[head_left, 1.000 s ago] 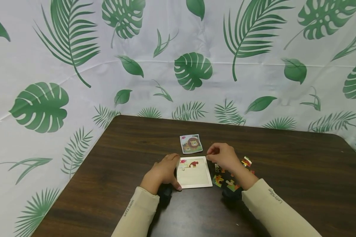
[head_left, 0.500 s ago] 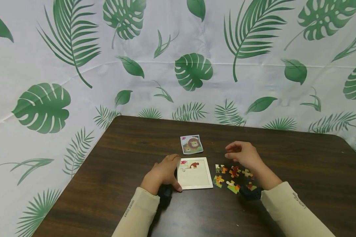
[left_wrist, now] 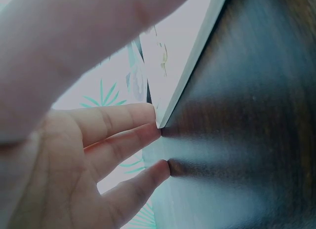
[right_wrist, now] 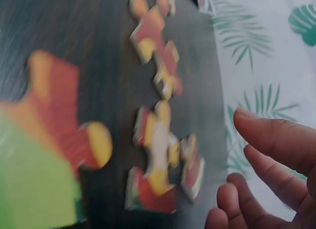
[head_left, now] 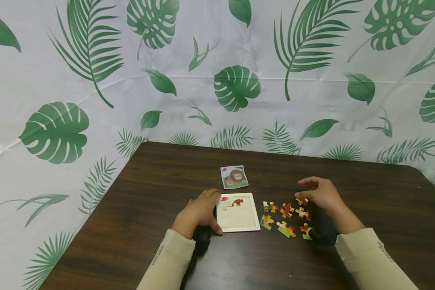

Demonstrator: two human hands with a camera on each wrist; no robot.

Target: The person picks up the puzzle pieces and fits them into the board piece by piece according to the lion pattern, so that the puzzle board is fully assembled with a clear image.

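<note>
My left hand rests at the left side of a pale square puzzle tray, its fingertips touching the far left corner and its thumb by the near one. In the left wrist view the fingers look nearly straight. Puzzle pieces lie fitted along the tray's top left, one with a pink flower. My right hand hovers over the right end of several loose puzzle pieces. Nothing sits between its parted thumb and fingers in the right wrist view. It partly hides the farthest right piece.
A small picture card of a lion lies just behind the tray. Everything rests on a dark wooden table. Behind its far edge hangs a white cloth printed with green leaves.
My right hand has moved right from the tray's far right corner, across the loose pieces, uncovering most of them. My left hand stays at the tray.
</note>
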